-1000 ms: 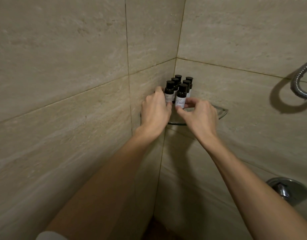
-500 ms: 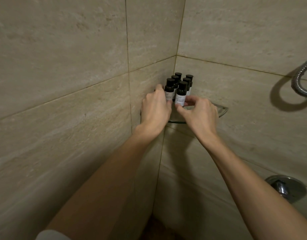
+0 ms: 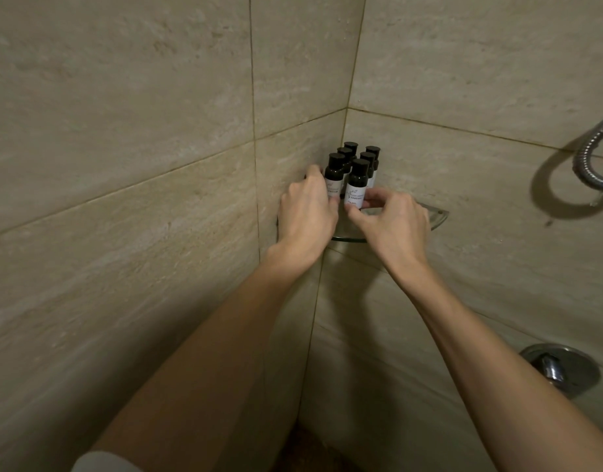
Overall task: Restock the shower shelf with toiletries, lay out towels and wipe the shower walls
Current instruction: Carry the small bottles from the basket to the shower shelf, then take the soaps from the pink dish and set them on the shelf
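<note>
Pinching the front right bottle (image 3: 356, 185) low on its label, the right hand (image 3: 392, 223) had thumb and fingers curled around it. The left hand (image 3: 306, 216) curled around the front left bottle (image 3: 334, 177). Six bottles stood clustered on the glass corner shelf (image 3: 436, 218).

Beige stone-look tile walls (image 3: 123, 97) w/ thin grout lines meet in a corner, center frame. Metal hose (image 3: 592, 158) loops at right edge, casting a dark shadow. Chrome valve (image 3: 562, 369) at lower right. Dim, warm light. Dark floor (image 3: 313, 451) at bottom center.
</note>
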### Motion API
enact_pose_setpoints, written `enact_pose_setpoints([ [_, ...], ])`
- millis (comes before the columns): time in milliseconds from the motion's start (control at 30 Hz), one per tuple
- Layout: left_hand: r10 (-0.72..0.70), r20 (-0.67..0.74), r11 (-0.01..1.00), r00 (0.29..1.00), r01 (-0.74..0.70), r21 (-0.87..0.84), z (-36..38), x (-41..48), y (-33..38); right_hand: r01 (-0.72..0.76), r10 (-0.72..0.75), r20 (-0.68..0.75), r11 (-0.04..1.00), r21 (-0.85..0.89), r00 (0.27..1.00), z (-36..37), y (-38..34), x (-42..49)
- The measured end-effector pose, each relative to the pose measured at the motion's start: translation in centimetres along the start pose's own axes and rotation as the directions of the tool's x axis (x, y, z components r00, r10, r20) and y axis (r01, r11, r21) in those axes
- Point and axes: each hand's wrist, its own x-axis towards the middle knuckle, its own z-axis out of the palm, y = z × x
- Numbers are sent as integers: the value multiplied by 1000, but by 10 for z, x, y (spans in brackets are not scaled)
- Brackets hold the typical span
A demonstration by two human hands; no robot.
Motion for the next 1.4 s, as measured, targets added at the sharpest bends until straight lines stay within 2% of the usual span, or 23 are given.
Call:
enact_pose_setpoints([
  [333, 26, 5, 999, 1000, -26, -21, 2, 1, -5, -10, 10, 2, 1000, -11, 1000, -3, -2, -1],
  [533, 61, 8, 989, 998, -59, -135, -3, -5, -11, -3, 3, 2, 998, 60, 1000, -7, -1, -4],
  [700, 184, -81, 953, 980, -198, -230, -18, -42, -19, -7, 18, -66, 985, 172, 998, -14, 10, -15],
  [800, 301, -213, 923, 930, -340, -179, -16, -70, -34, 8, 17, -123, 979, 202, 992, -20, 20, -34],
  [867, 372, -251, 905, 893, -410, -115, -8, -88, -48, 16, 20, -150, 973, 232, 989, -22, 29, -52],
  [1000, 454, -125, 889, 882, -458, 2, 15, -134, -85, 66, -17, -190, 964, 257, 982, -12, 66, -97],
  [1067, 404, 13, 915, 915, -404, -23, 35, -164, -112, 27, 4, -132, 973, 231, 991, -6, 89, -123],
  [1133, 266, 221, 964, 938, -265, -37, 56, -197, -142, -96, 96, 12, 979, 182, 995, 1, 113, -152],
  [1167, 168, 346, 985, 923, -170, -25, 67, -214, -157, -178, 164, 102, 974, 143, 981, 5, 127, -167],
  [1200, 69, 474, 997, 878, -79, 1, 78, -232, -174, -250, 231, 188, 964, 89, 955, 9, 143, -182],
  [1300, -173, 739, 983, 651, 65, 173, 94, -281, -221, -427, 415, 399, 902, -63, 818, 16, 184, -229],
  [1400, -338, 850, 940, 404, 100, 327, 101, -325, -260, -577, 589, 504, 791, -202, 631, 11, 223, -277],
])
